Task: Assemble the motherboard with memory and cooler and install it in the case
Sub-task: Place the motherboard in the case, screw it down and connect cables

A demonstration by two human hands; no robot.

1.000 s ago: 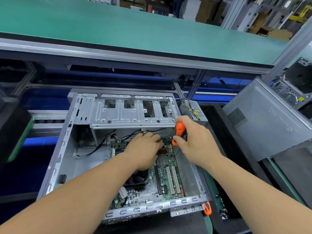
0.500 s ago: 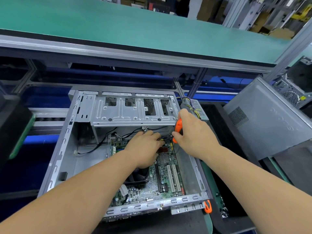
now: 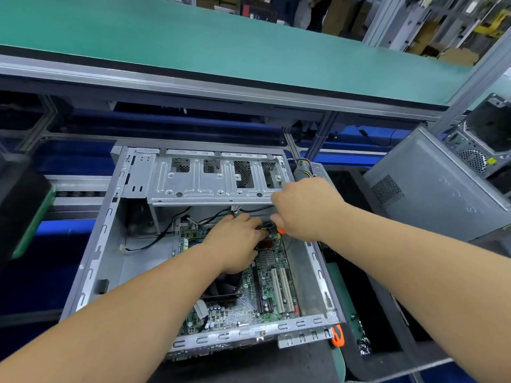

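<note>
An open grey case [image 3: 91, 261] lies on its side with a green motherboard [image 3: 265, 297] inside it. A black cooler [image 3: 225, 287] sits on the board, partly under my left forearm. My left hand [image 3: 235, 241] rests on the board's far end with fingers pinching a bundle of black cables [image 3: 265, 225]. My right hand [image 3: 307, 208] is closed around an orange-handled screwdriver [image 3: 281, 230]; only a sliver of the handle shows below the palm. The tool's tip is hidden.
A metal drive cage [image 3: 210, 183] spans the case's far end. A power supply with coloured wires [image 3: 305, 165] sits at the far right corner. Grey side panels [image 3: 431, 189] lean to the right. A dark tray [image 3: 359, 313] holds small parts. A green conveyor [image 3: 193, 42] runs behind.
My right hand has turned over the screwdriver, so the orange handle is now mostly covered. The view has shifted slightly down. My left hand stays on the cables.
</note>
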